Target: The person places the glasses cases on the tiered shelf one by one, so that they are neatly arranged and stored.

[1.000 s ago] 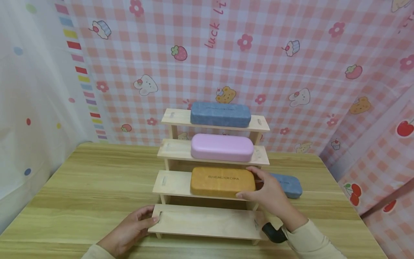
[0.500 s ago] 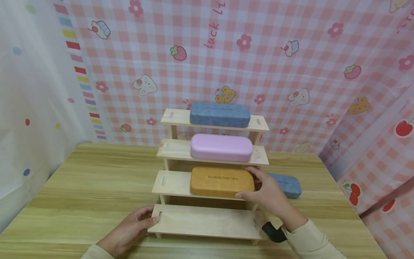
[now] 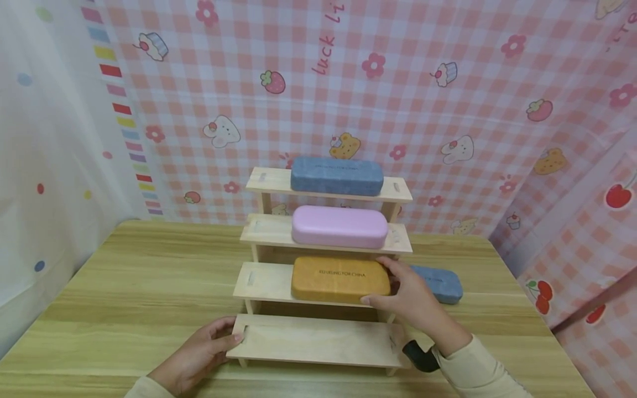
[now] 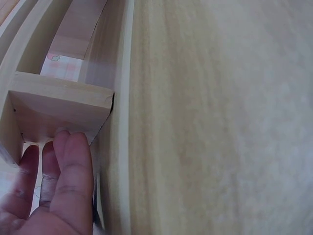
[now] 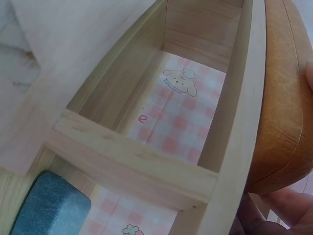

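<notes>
Only my head view shifts slightly: right fingers (image 3: pixel 396 268) pinch the orange case (image 3: pixel 340 280) between them, left fingers (image 4: pixel 73 181) grip the wooden rack (image 3: pixel 318 341), suggesting a steadying pause.

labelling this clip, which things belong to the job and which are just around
Likely the job:
orange case, held by right hand
wooden stand, held by left hand
pink case, top-shelf blue case
perhaps other blue case

Likely just around:
checked cloth
white dotted cloth
</notes>
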Available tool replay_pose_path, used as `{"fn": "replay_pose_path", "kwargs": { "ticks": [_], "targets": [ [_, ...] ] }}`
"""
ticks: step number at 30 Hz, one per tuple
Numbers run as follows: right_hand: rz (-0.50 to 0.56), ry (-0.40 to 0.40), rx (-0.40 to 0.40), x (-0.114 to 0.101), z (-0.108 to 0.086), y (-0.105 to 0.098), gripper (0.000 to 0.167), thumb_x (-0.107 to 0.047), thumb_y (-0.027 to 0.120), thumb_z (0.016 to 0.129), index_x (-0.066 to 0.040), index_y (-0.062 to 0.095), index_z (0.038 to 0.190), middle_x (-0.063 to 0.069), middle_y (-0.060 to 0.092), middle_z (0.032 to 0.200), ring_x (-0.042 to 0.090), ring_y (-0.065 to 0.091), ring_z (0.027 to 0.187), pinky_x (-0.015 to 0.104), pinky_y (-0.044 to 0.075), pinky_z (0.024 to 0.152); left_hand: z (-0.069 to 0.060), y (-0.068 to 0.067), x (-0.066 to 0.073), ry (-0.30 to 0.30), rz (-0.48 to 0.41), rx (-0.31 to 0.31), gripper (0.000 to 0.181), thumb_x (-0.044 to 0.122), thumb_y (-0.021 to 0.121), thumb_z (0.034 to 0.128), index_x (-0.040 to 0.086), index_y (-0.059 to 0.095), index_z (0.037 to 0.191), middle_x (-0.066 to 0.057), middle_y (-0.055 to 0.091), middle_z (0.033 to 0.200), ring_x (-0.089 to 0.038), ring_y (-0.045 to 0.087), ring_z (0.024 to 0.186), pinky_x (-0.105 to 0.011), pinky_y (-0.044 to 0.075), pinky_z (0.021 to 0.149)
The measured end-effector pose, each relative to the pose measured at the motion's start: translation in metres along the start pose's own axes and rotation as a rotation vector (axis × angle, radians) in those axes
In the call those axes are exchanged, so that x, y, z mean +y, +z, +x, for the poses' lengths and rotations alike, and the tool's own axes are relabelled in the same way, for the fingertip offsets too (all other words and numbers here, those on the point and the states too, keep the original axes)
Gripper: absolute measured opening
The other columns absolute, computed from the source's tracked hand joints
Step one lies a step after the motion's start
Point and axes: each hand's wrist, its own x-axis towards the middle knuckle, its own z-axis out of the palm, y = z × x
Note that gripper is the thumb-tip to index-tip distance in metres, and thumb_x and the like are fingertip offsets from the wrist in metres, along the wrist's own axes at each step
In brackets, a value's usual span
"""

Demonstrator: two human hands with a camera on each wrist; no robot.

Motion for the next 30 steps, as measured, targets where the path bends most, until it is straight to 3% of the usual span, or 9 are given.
{"fn": "replay_pose_path", "kwargs": {
  "ticks": [13,16,20,26,30],
  "targets": [
    [-0.077,-0.050,0.026,-0.001,-0.004,0.001,0.085,-0.041,0.082,0.075,-0.009,0.043,0.144,0.011,0.055,0.115,0.019,0.052,0.082,0.032,0.047,0.065,0.001,-0.001,0.000,-0.019,-0.011,0.002,0.065,0.016,0.059,0.0965,-0.018,0.025,0.140,-0.013,0.052,0.122,-0.015,0.059,0.098,-0.032,0.053,0.086],
    [-0.119,-0.082,0.055,0.001,-0.009,0.000,0.085,-0.045,0.080,0.076,-0.009,0.043,0.144,0.013,0.054,0.126,0.027,0.056,0.097,0.041,0.052,0.076,0.001,-0.002,0.000,-0.018,-0.010,-0.002,0.065,0.016,0.059,0.0964,-0.017,0.025,0.140,-0.012,0.053,0.121,-0.015,0.059,0.098,-0.032,0.053,0.086],
    [-0.163,-0.142,0.111,0.005,-0.017,-0.003,0.081,-0.045,0.078,0.078,-0.010,0.045,0.143,0.016,0.048,0.140,0.037,0.050,0.122,0.055,0.046,0.094,0.001,-0.001,0.000,-0.016,-0.013,-0.006,0.066,0.017,0.060,0.0961,-0.017,0.025,0.141,-0.011,0.052,0.121,-0.016,0.059,0.099,-0.032,0.053,0.087],
    [-0.136,-0.253,0.194,0.024,-0.023,-0.009,0.075,-0.032,0.081,0.078,-0.007,0.047,0.141,0.018,0.050,0.136,0.037,0.052,0.117,0.055,0.048,0.090,0.001,-0.001,0.000,-0.015,-0.007,-0.004,0.067,0.018,0.061,0.0954,-0.017,0.025,0.141,-0.013,0.052,0.122,-0.016,0.059,0.100,-0.033,0.052,0.088],
    [-0.114,-0.315,0.259,0.037,-0.026,-0.016,0.073,-0.024,0.083,0.077,-0.005,0.049,0.139,0.016,0.053,0.131,0.032,0.051,0.118,0.044,0.047,0.092,0.000,-0.002,0.001,-0.021,-0.004,0.002,0.067,0.019,0.061,0.0954,-0.016,0.026,0.141,-0.012,0.053,0.122,-0.016,0.059,0.100,-0.033,0.052,0.088]
  ]
}}
